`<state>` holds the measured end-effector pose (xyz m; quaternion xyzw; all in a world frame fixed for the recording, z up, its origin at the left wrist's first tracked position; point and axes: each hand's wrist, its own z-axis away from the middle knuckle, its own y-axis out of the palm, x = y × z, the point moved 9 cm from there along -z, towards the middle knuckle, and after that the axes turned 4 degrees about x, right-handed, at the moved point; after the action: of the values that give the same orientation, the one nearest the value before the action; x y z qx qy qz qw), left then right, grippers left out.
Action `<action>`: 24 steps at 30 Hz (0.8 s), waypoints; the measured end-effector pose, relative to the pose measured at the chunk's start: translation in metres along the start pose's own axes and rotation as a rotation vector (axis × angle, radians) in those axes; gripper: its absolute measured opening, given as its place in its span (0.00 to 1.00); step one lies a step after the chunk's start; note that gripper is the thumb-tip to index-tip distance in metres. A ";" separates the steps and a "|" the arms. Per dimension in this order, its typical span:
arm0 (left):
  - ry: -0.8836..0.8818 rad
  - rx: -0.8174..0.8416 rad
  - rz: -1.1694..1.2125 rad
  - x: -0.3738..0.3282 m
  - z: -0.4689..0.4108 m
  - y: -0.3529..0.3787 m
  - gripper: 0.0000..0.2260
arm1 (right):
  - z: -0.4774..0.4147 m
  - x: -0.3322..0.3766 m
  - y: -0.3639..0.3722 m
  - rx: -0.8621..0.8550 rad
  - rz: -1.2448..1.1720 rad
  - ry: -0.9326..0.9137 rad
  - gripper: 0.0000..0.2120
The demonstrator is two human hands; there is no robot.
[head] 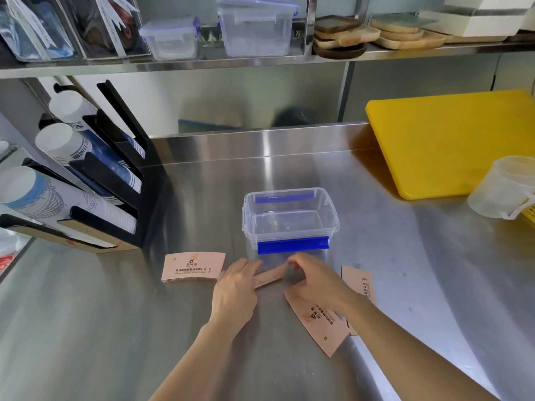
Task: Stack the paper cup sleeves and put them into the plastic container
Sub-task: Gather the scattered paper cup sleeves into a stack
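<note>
Both the left hand (236,287) and the right hand (314,277) pinch a flat pink printed paper sleeve (267,277) before the lidless clear plastic container (290,218).

The pink sleeve stack (193,267) left of the hands carries a small logo and Chinese print, too blurred to read.

Brushed glossy steel counter (289,357), clear plastic container (289,224), matt paper sleeves (192,267).
</note>
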<state>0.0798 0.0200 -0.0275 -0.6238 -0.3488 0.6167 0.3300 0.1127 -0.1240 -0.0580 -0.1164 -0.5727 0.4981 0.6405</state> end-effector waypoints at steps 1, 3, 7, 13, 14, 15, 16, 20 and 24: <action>-0.042 -0.026 0.004 0.003 -0.001 -0.003 0.19 | 0.001 -0.003 0.005 0.095 0.089 0.002 0.27; -0.117 -0.046 0.029 0.010 -0.003 -0.006 0.19 | 0.005 -0.011 0.014 0.251 0.307 -0.014 0.36; -0.167 -0.031 0.064 0.016 -0.007 -0.003 0.17 | 0.000 -0.024 0.014 0.285 0.448 0.017 0.40; -0.225 0.032 0.226 0.029 -0.015 -0.001 0.14 | -0.003 -0.032 0.005 0.264 0.213 0.112 0.12; -0.228 0.038 0.243 0.031 -0.016 -0.001 0.14 | -0.002 -0.030 -0.003 0.212 0.099 0.110 0.09; -0.227 0.041 0.250 0.032 -0.017 -0.002 0.14 | -0.001 -0.028 -0.015 0.140 -0.009 0.107 0.09; -0.224 0.041 0.248 0.032 -0.017 -0.002 0.14 | 0.000 -0.026 -0.025 0.063 -0.097 0.102 0.09; -0.179 0.059 0.196 0.028 -0.019 0.001 0.13 | 0.002 -0.019 -0.040 -0.113 -0.147 0.109 0.09; -0.128 0.065 0.207 0.019 -0.018 0.005 0.12 | 0.001 -0.014 -0.021 -0.108 -0.235 0.127 0.07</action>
<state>0.0975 0.0339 -0.0413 -0.6047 -0.2829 0.6971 0.2615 0.1247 -0.1459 -0.0512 -0.1141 -0.5668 0.3799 0.7221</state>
